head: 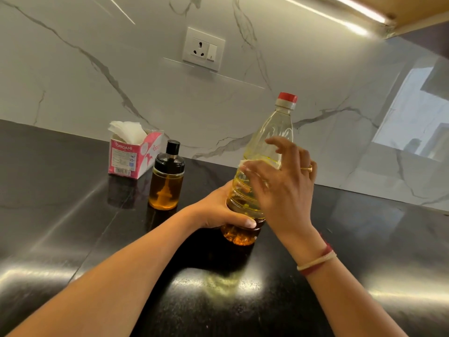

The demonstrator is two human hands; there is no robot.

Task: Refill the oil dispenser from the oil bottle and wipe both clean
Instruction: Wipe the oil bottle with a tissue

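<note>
Left hand (pixel 218 212) grips oil bottle (pixel 272 132) low | right hand (pixel 284 181) spread on it (blurred) | oil dispenser (pixel 166 186) apart leftward

Head-worn, forward-down, close to countertop (pixel 73 215)

The right hand (pixel 279 188) bears a gold ring (pixel 306 168) on one finger. At its wrist sit a red band (pixel 311 271) and a cream band (pixel 318 260), touching.

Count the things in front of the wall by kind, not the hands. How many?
Oil bottle: 1
Oil dispenser: 1
Tissue box: 1
Total: 3
</note>
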